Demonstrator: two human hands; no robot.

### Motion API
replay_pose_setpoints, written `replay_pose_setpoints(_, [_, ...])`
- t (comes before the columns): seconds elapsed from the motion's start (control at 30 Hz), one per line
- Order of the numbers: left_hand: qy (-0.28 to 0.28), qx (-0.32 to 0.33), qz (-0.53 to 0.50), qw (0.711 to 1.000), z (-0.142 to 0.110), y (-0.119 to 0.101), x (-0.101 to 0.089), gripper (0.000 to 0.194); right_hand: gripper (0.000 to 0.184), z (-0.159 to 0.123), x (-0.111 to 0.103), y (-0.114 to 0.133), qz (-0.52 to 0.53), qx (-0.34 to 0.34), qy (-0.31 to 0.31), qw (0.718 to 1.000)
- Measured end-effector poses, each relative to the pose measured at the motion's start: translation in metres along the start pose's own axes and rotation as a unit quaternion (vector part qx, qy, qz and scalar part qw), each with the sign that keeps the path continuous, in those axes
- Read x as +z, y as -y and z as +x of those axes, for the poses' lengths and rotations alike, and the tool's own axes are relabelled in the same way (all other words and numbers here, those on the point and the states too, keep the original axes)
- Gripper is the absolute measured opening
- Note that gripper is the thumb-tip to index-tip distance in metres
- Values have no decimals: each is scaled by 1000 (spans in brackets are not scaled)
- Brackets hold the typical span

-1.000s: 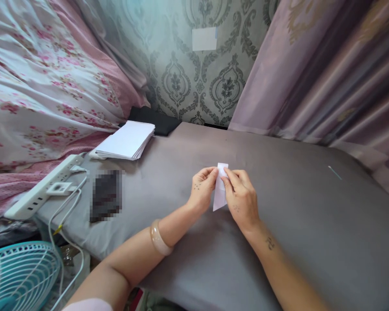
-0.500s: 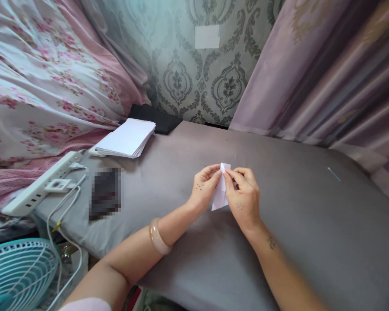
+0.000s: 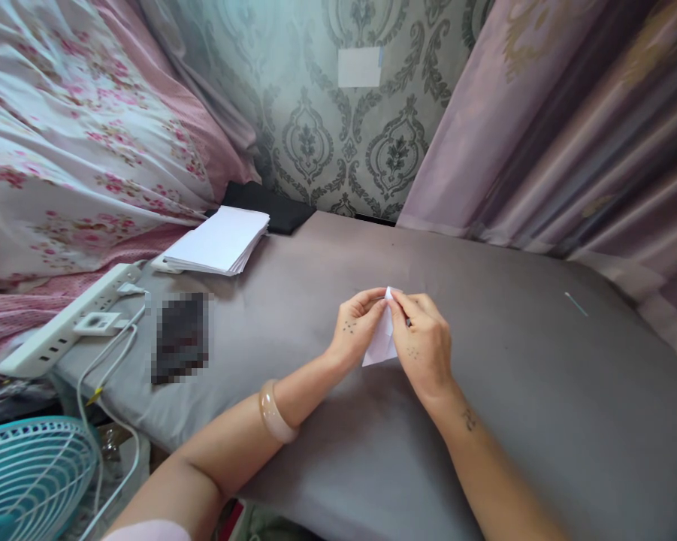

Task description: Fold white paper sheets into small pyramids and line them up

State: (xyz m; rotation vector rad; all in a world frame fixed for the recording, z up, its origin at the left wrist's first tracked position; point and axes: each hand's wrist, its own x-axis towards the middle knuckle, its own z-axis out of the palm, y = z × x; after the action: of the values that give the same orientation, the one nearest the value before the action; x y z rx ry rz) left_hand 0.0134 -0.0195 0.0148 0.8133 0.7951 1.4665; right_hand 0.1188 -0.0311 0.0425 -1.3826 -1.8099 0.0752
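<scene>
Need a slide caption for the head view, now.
Left hand and right hand pinch folded white paper over the grey surface, a paper stack farther left.

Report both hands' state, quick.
Left hand: closed, pinching the folded white paper.
Right hand: closed, pinching the same paper near its top.

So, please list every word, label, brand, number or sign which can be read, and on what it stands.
No text can be read.
Dark mark on the right forearm: too small and blurred to read.
Power strip: any print is too small to read.
White sheet on the wall: no writing shows.
Folded paper: no writing shows.
</scene>
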Motion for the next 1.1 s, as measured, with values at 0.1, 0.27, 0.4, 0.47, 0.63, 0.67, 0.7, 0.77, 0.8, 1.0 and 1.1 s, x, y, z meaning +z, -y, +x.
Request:
replay_pose_setpoints(0.1, [3,-2,-1,1000,0,0,0,31,34,0,0,1,-13,-3,5,1000])
replay_pose_setpoints(0.27, [8,4,-3,1000,0,-1,0,29,33,2,-1,0,19,11,10,1000])
replay_pose_setpoints(0.4, [13,-3,0,1000,-2,-3,0,30,31,5,0,-2,72,30,10,997])
replay_pose_setpoints(0.47, [14,-4,4,1000,-3,-4,1,30,30,6,-1,-3,99,43,11,994])
replay_pose_setpoints(0.63, [28,-3,5,1000,-4,-4,2,31,24,11,-2,-6,142,74,-1,987])
replay_pose_setpoints(0.67, [33,0,1,999,-4,-4,2,30,24,12,-2,-7,145,77,-4,986])
replay_pose_setpoints(0.7, [39,2,-1,999,-4,-4,2,30,23,12,-3,-7,148,80,-7,986])
replay_pose_setpoints(0.77, [44,3,0,999,-5,-3,3,30,23,13,-3,-8,157,90,-8,984])
replay_pose_setpoints(0.8, [44,3,4,999,-5,-3,3,30,23,13,-3,-8,162,99,-6,982])
replay_pose_setpoints(1.0, [49,5,34,998,-7,-3,4,28,24,16,-6,-10,196,163,40,966])
replay_pose_setpoints(1.1, [55,5,40,998,-7,-2,4,27,24,18,-8,-11,211,173,55,960])
